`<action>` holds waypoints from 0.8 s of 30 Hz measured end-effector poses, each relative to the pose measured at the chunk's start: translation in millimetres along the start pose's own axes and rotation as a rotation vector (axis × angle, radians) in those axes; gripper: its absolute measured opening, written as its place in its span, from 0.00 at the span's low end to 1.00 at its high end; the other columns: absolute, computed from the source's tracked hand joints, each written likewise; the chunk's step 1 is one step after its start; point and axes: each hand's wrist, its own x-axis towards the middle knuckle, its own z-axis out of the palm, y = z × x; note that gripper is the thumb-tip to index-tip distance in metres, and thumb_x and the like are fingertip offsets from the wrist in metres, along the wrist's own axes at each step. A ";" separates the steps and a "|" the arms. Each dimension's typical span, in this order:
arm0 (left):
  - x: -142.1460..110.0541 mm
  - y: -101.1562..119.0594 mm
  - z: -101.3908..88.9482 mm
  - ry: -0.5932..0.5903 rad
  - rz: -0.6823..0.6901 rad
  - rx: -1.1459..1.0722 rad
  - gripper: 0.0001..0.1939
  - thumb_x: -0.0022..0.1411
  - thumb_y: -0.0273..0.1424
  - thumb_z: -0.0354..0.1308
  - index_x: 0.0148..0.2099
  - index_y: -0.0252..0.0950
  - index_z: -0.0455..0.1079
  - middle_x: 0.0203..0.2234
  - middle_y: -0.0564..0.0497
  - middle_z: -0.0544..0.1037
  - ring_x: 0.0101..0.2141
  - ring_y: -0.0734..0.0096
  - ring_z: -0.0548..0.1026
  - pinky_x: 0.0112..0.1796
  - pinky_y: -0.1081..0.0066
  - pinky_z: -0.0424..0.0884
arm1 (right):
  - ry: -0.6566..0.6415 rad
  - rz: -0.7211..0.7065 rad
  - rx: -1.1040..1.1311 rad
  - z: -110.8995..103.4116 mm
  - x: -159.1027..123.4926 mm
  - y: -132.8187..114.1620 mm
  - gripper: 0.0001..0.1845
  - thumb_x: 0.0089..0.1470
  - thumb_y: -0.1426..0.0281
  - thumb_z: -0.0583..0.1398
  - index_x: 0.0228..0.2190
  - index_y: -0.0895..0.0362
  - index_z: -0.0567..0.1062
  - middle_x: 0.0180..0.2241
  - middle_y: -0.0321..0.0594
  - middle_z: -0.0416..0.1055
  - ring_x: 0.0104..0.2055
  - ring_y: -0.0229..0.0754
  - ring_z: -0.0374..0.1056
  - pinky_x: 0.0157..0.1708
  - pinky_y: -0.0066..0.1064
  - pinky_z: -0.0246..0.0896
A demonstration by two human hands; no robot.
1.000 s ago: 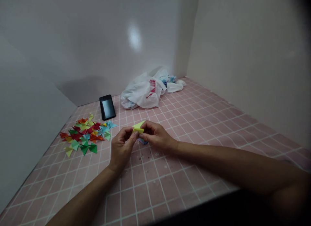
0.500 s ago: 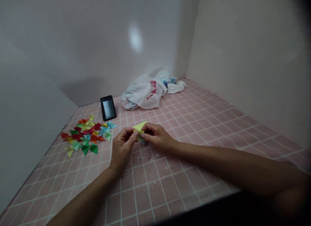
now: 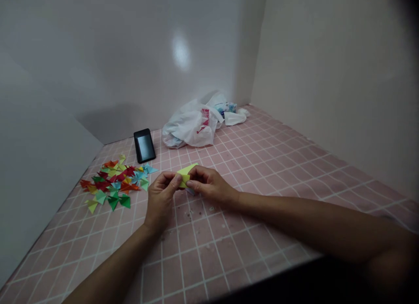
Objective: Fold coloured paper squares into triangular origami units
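Observation:
Both my hands meet over the pink tiled table (image 3: 229,251) and pinch a small yellow-green folded paper (image 3: 186,172). My left hand (image 3: 161,200) grips its near left edge with thumb and fingers closed. My right hand (image 3: 209,184) holds the right side, fingers curled around it. A bit of light blue paper (image 3: 190,191) shows on the table just under my right hand. To the left lies a pile of several folded paper triangles (image 3: 114,184) in red, green, yellow, orange and blue.
A black phone (image 3: 144,145) lies face up behind the pile. A crumpled white plastic bag (image 3: 193,123) with some cloth sits at the back corner. White walls close in the table on the left, back and right.
My hands have drawn slightly closer together on the yellow-green paper, and the left fingers have moved up over its edge. Nothing else has moved.

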 end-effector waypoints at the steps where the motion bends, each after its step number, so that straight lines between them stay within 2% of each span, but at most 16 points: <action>1: -0.1 0.5 0.1 -0.001 -0.001 0.005 0.08 0.56 0.34 0.68 0.31 0.35 0.74 0.25 0.56 0.76 0.27 0.76 0.73 0.33 0.75 0.72 | 0.000 -0.002 -0.009 -0.2 -0.3 -0.6 0.13 0.54 0.60 0.62 0.31 0.57 0.70 0.27 0.33 0.66 0.27 0.35 0.61 0.29 0.29 0.56; 5: -0.8 2.2 0.9 -0.028 -0.043 0.024 0.09 0.55 0.34 0.68 0.30 0.34 0.73 0.24 0.55 0.76 0.27 0.76 0.73 0.32 0.75 0.71 | 0.010 -0.017 -0.062 -1.5 -1.0 -3.1 0.13 0.57 0.61 0.60 0.28 0.57 0.70 0.25 0.33 0.66 0.27 0.35 0.61 0.29 0.29 0.56; 8: -0.8 1.7 1.1 -0.034 -0.129 0.001 0.10 0.54 0.34 0.68 0.29 0.35 0.73 0.23 0.55 0.76 0.26 0.76 0.73 0.30 0.76 0.71 | 0.016 0.012 -0.076 -1.9 -1.0 -2.7 0.13 0.57 0.64 0.59 0.24 0.57 0.69 0.22 0.33 0.65 0.26 0.35 0.61 0.29 0.29 0.55; 11: -0.2 0.5 0.5 -0.021 -0.196 -0.028 0.10 0.53 0.34 0.69 0.28 0.35 0.72 0.23 0.55 0.76 0.25 0.76 0.74 0.29 0.76 0.71 | 0.016 0.088 0.042 -0.7 -0.5 0.7 0.14 0.56 0.63 0.60 0.24 0.57 0.68 0.21 0.32 0.65 0.24 0.34 0.60 0.27 0.29 0.53; 15: 0.7 0.3 0.7 -0.028 -0.178 -0.012 0.11 0.53 0.35 0.69 0.29 0.34 0.72 0.23 0.55 0.76 0.25 0.77 0.74 0.29 0.78 0.71 | -0.005 0.152 0.170 1.2 0.8 5.0 0.14 0.54 0.61 0.62 0.24 0.57 0.69 0.20 0.31 0.65 0.23 0.33 0.59 0.25 0.28 0.51; 19: -1.1 0.9 3.7 -0.089 -0.264 -0.013 0.13 0.52 0.37 0.70 0.34 0.34 0.74 0.25 0.54 0.77 0.24 0.76 0.75 0.29 0.76 0.72 | 0.070 0.168 0.184 1.1 1.7 5.0 0.14 0.52 0.62 0.63 0.24 0.57 0.68 0.20 0.31 0.65 0.22 0.33 0.59 0.24 0.27 0.52; 21: -2.2 0.5 4.6 -0.117 -0.302 0.015 0.14 0.52 0.37 0.70 0.34 0.34 0.74 0.25 0.53 0.78 0.24 0.76 0.75 0.29 0.75 0.72 | 0.093 0.163 0.182 0.4 1.8 4.5 0.14 0.52 0.62 0.63 0.25 0.57 0.68 0.21 0.31 0.66 0.22 0.33 0.60 0.24 0.27 0.52; 24: -2.5 -0.7 3.9 -0.113 -0.279 0.052 0.14 0.53 0.39 0.69 0.31 0.33 0.73 0.23 0.53 0.77 0.24 0.75 0.74 0.29 0.75 0.71 | 0.068 0.160 0.197 -0.3 1.7 5.0 0.14 0.52 0.61 0.63 0.26 0.57 0.69 0.22 0.32 0.67 0.22 0.32 0.60 0.24 0.27 0.52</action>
